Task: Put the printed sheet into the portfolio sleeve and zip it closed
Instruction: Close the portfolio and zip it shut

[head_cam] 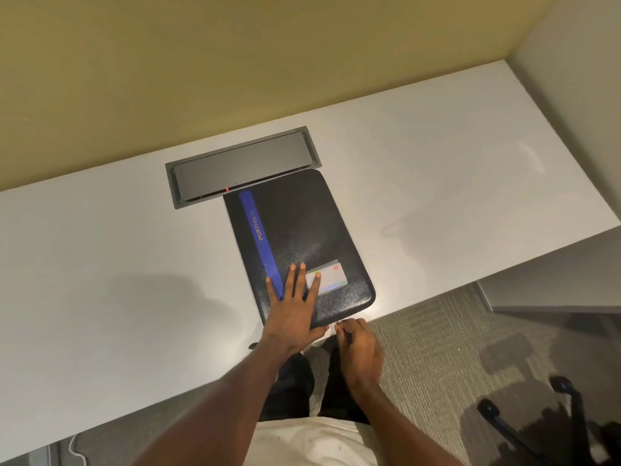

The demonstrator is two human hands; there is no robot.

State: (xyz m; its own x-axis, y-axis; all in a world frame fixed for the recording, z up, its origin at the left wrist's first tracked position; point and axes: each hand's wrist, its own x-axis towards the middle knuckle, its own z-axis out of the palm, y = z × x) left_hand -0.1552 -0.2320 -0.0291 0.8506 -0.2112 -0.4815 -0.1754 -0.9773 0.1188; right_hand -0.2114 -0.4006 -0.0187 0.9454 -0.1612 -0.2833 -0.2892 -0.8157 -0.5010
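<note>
A black portfolio sleeve [302, 227] with a blue stripe reading "PORTFOLIO" lies closed on the white desk [437, 183], its near edge at the desk's front edge. A small card window [331, 275] sits near its lower right corner. My left hand [292, 307] rests flat on the sleeve's near end, fingers spread. My right hand [359, 348] is at the sleeve's near edge, fingertips pinched on a small zipper pull. The printed sheet is not visible.
A grey cable hatch [242, 166] is set into the desk just behind the sleeve, with a small red light. Yellow wall behind, white wall at right. Grey carpet and a chair base [524, 418] lie at the lower right.
</note>
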